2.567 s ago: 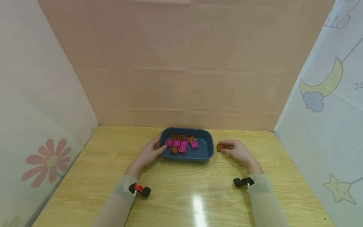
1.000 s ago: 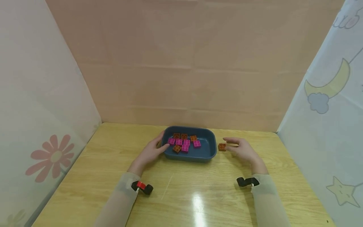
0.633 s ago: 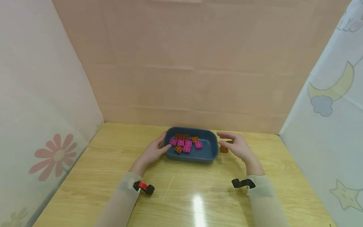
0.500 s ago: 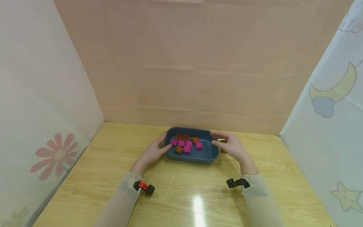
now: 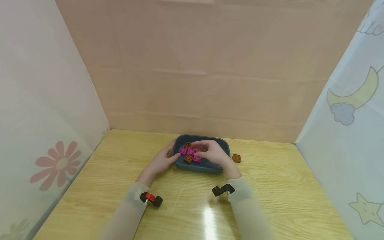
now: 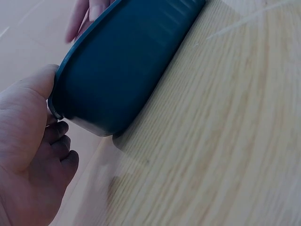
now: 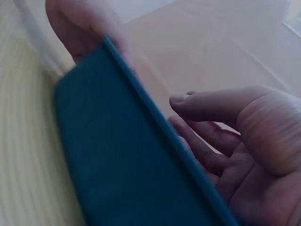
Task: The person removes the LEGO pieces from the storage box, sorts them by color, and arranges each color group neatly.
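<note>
A dark blue tray point(image 5: 199, 168) with pink bricks point(image 5: 183, 150) and brown-orange bricks point(image 5: 188, 158) lying in it rests on the table. At its left end my left hand point(image 5: 160, 163) holds the rim, thumb on top and fingers round the outside; the left wrist view shows this thumb point(image 6: 40, 84) on the edge. My right hand point(image 5: 213, 153) hovers over the tray's middle and covers some of the bricks. Thumb and fingers stand apart in the right wrist view, with nothing visible between them. One brown-orange brick point(image 5: 236, 158) sits on the table just right of the tray.
The wooden table point(image 5: 186, 206) ends at a peach-coloured back sheet point(image 5: 192, 83). Patterned white sheets point(image 5: 33, 83) border it on both sides. Each sleeve carries a small black wrist mount point(image 5: 223, 190).
My right hand has let go of the brown-orange brick beside the tray and moved left over the tray. The left hand stays at the tray's left end.
</note>
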Demonstrator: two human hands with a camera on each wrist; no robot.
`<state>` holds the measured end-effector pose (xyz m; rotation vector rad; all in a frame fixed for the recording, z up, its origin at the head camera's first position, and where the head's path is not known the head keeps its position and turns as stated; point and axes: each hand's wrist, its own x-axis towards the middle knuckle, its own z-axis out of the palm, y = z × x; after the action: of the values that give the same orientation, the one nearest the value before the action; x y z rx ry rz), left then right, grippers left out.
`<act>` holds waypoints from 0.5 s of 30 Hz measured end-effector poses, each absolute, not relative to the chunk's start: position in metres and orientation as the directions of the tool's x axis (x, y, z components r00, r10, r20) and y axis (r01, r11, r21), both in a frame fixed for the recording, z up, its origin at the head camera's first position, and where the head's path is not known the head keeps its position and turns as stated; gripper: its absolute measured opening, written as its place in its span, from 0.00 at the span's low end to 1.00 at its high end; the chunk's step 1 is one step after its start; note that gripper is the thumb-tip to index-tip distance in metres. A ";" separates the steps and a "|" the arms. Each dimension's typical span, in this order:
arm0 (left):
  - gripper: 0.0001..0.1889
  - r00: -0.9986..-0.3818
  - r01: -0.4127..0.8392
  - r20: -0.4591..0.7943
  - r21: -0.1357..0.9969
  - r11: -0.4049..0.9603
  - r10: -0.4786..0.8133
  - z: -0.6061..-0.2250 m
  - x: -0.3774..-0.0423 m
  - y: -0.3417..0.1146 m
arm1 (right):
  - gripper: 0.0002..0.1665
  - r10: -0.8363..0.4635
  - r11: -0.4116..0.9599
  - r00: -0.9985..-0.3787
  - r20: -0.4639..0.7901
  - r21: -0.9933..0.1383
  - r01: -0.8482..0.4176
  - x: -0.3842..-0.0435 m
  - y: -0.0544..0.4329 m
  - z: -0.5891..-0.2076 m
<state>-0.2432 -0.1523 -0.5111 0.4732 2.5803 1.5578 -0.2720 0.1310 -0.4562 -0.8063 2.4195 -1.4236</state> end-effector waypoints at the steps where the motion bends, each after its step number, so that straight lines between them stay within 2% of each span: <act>1: 0.42 -0.949 0.213 0.078 0.875 0.435 0.306 -0.511 -0.243 -0.153 | 0.25 -0.567 0.384 -0.820 0.076 -0.856 -0.345 -0.272 0.126 -0.457; 7: 0.42 -0.948 0.216 0.078 0.871 0.441 0.310 -0.510 -0.239 -0.154 | 0.24 -0.601 0.393 -0.797 0.051 -0.850 -0.351 -0.276 0.113 -0.474; 15: 0.42 -0.945 0.230 0.096 0.872 0.432 0.311 -0.508 -0.239 -0.154 | 0.23 -0.594 0.448 -0.803 0.043 -0.812 -0.375 -0.277 0.110 -0.478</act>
<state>-0.2392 -0.1538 -0.5081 0.4911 2.5900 1.5580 -0.2766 0.1099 -0.4781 -0.8385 2.4528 -1.2816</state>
